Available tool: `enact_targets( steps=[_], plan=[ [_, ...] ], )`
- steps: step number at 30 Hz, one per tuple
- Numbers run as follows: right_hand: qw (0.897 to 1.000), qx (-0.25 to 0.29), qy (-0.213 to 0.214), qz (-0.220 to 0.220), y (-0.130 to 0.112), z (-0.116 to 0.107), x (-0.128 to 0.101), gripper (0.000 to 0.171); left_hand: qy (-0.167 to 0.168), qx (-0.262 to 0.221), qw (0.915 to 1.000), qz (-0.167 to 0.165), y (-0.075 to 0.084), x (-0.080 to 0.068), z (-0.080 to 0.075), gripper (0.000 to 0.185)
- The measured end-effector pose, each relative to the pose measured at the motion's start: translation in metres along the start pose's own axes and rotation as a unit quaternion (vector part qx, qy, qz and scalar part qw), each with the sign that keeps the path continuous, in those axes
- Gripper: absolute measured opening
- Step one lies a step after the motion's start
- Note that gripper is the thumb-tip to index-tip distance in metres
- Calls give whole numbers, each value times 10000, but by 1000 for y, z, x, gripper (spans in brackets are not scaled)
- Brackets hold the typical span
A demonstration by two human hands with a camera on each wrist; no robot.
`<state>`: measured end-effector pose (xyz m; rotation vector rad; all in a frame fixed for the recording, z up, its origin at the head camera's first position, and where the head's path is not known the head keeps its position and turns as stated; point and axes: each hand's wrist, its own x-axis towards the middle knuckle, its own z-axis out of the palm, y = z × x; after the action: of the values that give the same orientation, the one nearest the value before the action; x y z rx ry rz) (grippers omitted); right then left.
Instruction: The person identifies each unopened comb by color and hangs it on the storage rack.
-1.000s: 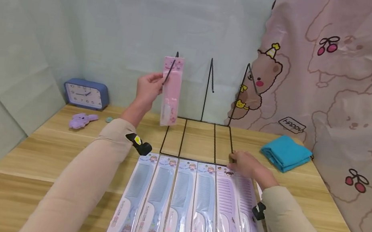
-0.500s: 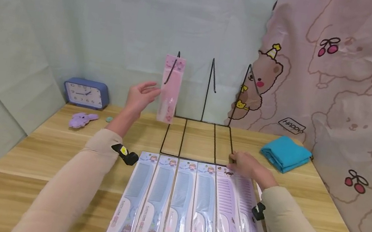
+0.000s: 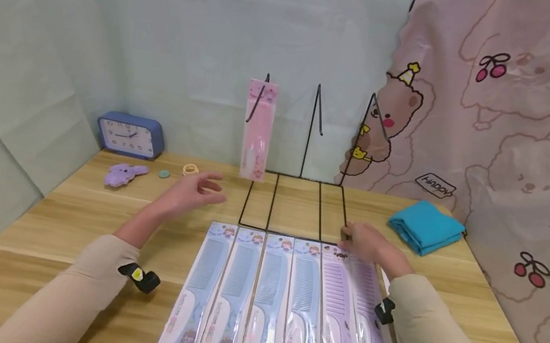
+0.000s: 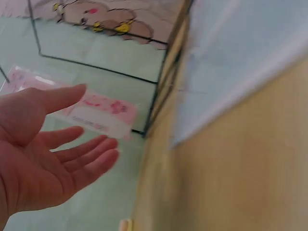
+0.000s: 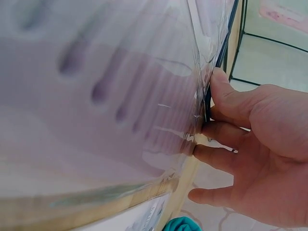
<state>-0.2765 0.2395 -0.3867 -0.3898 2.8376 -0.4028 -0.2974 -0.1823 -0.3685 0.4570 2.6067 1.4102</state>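
A black wire display rack (image 3: 320, 210) with three hooks stands at the back of the table. On its left hook hangs a pink packaged comb (image 3: 257, 133). My left hand (image 3: 189, 194) is in the air left of the rack, fingers relaxed and holding nothing; in the left wrist view the palm (image 4: 43, 168) shows, with the pink package behind. My right hand (image 3: 366, 243) pinches the rack's base wire at its right front corner, thumb (image 5: 221, 82) against the wire. Blue packaged combs (image 3: 204, 280) and purple packaged combs (image 3: 338, 301) lie in a row before the rack, some partly under my right arm.
A blue alarm clock (image 3: 130, 135) stands at the back left. Near it lie a purple plush-like item (image 3: 124, 176), a small green disc (image 3: 163, 174) and yellow rings (image 3: 190, 169). A folded teal cloth (image 3: 425, 226) lies at the right. Curtains hang behind.
My left hand has let go of the pink packaged comb, which now hangs from the left hook, and has moved down and left. My right hand stays on the rack.
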Motion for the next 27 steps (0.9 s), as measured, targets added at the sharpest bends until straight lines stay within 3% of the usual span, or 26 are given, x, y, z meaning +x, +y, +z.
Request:
enact_targets(
  steps=[6, 11, 14, 19, 23, 27],
  plan=[
    [10000, 24, 24, 77, -2, -2, 1, 52, -568, 697, 9959, -33, -12, -22, 15, 74],
    [9998, 151, -69, 67, -1, -2, -1, 54, -380, 1462, 9879, -350, -14, -34, 28, 80],
    [9997, 210, -88, 46, -1, -1, -2, 54, -281, 1642, 9844, -559, -13, -39, 35, 87],
    [9999, 133, -23, 10, -2, -1, -2, 52, -355, 1993, 9757, -842, -4, -52, 45, 118],
    [9999, 109, -5, -6, -3, 0, -2, 51, -474, 2352, 9671, -850, 2, -61, 53, 137],
    [9999, 103, 6, 3, -4, -1, -3, 52, -505, 2530, 9627, -814, 1, -63, 57, 142]
  ],
)
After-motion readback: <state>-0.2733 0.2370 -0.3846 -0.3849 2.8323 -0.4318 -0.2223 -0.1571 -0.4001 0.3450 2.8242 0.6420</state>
